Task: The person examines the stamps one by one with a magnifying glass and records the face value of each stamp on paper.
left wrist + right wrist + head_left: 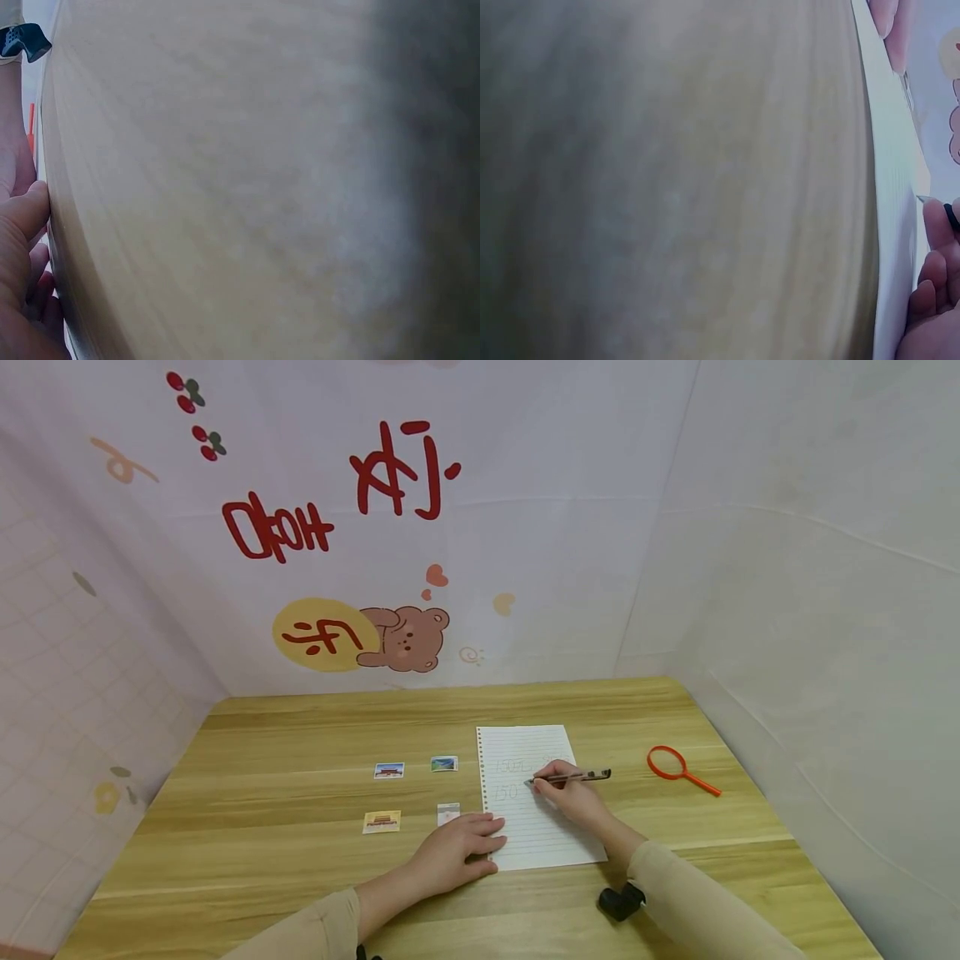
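A lined sheet of paper (536,843) with holes down its left edge lies on the wooden table. Faint handwriting with digits runs across its upper half in two lines. My right hand (576,797) pinches a dark pen (588,775), the tip at the paper just right of the lower line. On the sheet's lower left edge rests my left hand (459,853), fingers spread loosely. In the right wrist view the pen tip (921,198) pokes out past the fingers. The left wrist view shows part of the left hand (19,255) beside the table surface.
Several small picture cards lie left of the sheet: a yellow one (382,822), a blue-sky one (389,770), a green-blue one (444,763), and a grey-white one (448,811) near the left hand. A red magnifying glass (703,784) lies at right. Printed cloth walls (540,568) surround the table.
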Motion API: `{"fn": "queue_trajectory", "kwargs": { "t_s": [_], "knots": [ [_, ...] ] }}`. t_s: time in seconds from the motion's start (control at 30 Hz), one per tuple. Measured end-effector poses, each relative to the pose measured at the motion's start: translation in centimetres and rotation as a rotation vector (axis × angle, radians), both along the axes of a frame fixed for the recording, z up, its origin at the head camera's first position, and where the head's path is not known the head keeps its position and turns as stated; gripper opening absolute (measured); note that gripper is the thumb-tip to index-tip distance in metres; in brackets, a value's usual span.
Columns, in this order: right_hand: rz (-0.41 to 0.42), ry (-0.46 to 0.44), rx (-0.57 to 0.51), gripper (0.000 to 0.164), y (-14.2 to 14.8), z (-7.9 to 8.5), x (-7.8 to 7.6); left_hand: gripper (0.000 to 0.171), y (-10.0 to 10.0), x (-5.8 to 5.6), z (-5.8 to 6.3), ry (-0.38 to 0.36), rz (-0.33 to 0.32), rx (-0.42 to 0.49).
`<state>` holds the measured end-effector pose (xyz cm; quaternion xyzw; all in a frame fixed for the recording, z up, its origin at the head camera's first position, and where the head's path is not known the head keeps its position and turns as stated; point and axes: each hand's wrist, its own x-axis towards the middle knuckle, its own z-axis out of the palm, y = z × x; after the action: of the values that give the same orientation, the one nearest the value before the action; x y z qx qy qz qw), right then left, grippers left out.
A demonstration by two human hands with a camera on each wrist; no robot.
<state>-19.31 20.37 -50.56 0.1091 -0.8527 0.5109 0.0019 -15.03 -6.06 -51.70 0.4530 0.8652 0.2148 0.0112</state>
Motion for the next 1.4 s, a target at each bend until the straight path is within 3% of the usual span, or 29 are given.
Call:
{"fn": "queue_trajectory", "kwargs": {
  "t_s": [0.2, 0.33, 0.8, 1.07, 1.33, 1.4],
  "knots": [
    [-0.013, -0.005, -0.03, 0.004, 0.9, -2.6, -1.3, 0.042, 0.0, 0.1, 0.2, 0.015, 0.0, -0.001],
    [-0.034, 0.005, -0.036, 0.004, 1.4, -3.3, -1.6, 0.042, 0.0, 0.1, 0.2, 0.019, -0.001, 0.0],
    [0.038, 0.005, 0.025, 0.006, 1.3, -3.0, -1.5, 0.042, 0.0, 0.0, 0.1, 0.02, -0.002, 0.002],
    [0.065, 0.041, 0.008, 0.007, 1.1, -3.0, -1.3, 0.042, 0.0, 0.0, 0.1, -0.001, 0.002, 0.001],
    [0.012, 0.008, -0.01, 0.005, 1.3, -3.1, -1.3, 0.042, 0.0, -0.1, 0.0, -0.006, 0.006, -0.001],
    [0.007, 0.007, -0.009, 0.004, 1.0, -2.3, -0.9, 0.042, 0.1, -0.1, 0.0, -0.008, 0.008, 0.001]
  ]
}}
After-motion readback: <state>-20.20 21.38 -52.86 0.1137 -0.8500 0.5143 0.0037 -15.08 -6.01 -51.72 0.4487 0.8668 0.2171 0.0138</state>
